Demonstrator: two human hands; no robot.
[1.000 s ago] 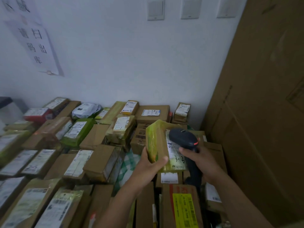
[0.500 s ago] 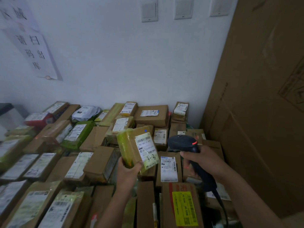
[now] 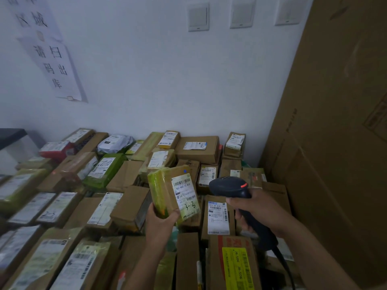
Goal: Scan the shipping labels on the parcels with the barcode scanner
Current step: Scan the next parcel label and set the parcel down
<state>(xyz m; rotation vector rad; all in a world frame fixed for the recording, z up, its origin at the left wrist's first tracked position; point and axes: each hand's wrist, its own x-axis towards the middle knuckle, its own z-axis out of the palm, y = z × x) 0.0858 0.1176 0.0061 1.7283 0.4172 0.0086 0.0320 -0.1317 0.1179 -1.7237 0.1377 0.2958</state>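
Observation:
My left hand (image 3: pixel 161 223) grips the lower end of a small brown parcel (image 3: pixel 167 187) wrapped in yellow-green tape and holds it tilted above the pile. Its white shipping label (image 3: pixel 185 192), marked "3-3" by hand, faces me. My right hand (image 3: pixel 258 212) grips the handle of a black barcode scanner (image 3: pixel 230 186) just right of the parcel. The scanner's head sits about level with the label, a red light showing on its top. A cable (image 3: pixel 284 266) runs down from the handle.
Several labelled cardboard parcels cover the surface below, among them a green one (image 3: pixel 106 170), a red one (image 3: pixel 56 150) and one with a yellow label (image 3: pixel 238 266). A tall cardboard sheet (image 3: pixel 335 143) stands on the right. The white wall (image 3: pixel 157 80) behind carries paper signs.
My left hand carried the taped parcel left, away from the scanner's front. The label now faces me. My right hand with the scanner stayed at the right.

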